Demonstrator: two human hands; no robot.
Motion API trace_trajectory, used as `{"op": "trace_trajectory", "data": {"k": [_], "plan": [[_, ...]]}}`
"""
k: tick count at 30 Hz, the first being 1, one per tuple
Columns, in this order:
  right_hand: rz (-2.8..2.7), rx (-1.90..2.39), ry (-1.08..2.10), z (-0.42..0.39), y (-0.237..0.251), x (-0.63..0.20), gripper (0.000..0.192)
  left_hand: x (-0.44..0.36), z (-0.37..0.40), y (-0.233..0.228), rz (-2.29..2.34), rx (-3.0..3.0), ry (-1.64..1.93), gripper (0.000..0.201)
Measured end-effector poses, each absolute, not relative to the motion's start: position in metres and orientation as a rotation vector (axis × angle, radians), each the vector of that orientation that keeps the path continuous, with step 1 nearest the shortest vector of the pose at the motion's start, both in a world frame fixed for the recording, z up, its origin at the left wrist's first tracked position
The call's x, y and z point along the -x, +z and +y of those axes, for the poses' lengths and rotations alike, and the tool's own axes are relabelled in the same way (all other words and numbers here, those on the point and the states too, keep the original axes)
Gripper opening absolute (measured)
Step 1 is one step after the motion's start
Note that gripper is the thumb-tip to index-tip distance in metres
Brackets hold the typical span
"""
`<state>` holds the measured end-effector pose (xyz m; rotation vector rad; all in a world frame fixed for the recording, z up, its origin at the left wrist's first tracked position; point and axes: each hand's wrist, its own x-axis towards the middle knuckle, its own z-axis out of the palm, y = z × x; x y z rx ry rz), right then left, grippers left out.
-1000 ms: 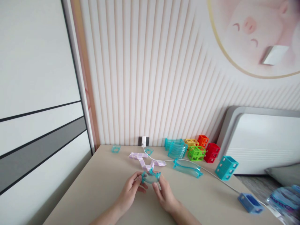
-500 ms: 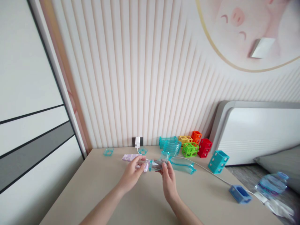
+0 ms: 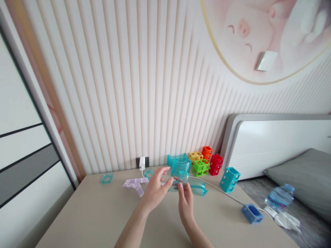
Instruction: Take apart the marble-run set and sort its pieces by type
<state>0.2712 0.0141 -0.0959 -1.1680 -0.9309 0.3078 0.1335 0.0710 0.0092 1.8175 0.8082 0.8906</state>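
My right hand [image 3: 185, 198] pinches a see-through greyish plastic piece [image 3: 182, 180] between thumb and fingertips. Its outline blends with the teal pieces behind, so the exact shape is unclear. Beside it, on the left, my left hand [image 3: 157, 187] is raised with its fingers apart, the thumb close to the held piece. Whether that thumb touches it I cannot tell. Behind the hands lie long curved translucent teal pieces [image 3: 198, 187] and a ribbed teal stack [image 3: 181, 167]. A folded lilac patterned strip [image 3: 134, 183] rests left of my left hand.
Hollow blocks in green [image 3: 201, 167], yellow [image 3: 195, 156], orange [image 3: 207, 152], red [image 3: 215, 164], teal [image 3: 229, 179] and blue [image 3: 252, 213] stand on the table [image 3: 98, 213]. A white charger [image 3: 142, 163] feeds a cable across it. Flat teal squares [image 3: 106, 177] lie near the wall.
My left hand has come off the piece it was pinching and spread its fingers, moving nearer my right hand. The right hand keeps its hold. The whole view has swung to the right.
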Motion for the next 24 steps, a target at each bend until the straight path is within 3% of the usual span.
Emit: {"op": "trace_trajectory", "data": {"k": [5,10,17,20,24], "plan": [[-1.363,1.253,-0.038,0.004,-0.094,-0.282,0.011,-0.121,0.071,0.007,0.727,-1.804,0.789,0.054],[-1.767,1.356,-0.275,-0.004,-0.086,-0.298,0.022,-0.121,0.073,0.005,0.671,-1.896,0.699,0.043],[-1.464,1.441,-0.423,0.005,-0.091,-0.303,0.019,-0.123,0.086,-0.009,0.717,-1.786,0.751,0.04],[-1.259,1.401,-0.295,0.006,-0.091,-0.298,0.02,-0.123,0.088,-0.008,0.738,-1.757,0.821,0.039],[-1.242,1.214,0.225,0.002,-0.093,-0.284,0.037,-0.133,0.081,-0.005,0.714,-2.006,0.932,0.04]]}}
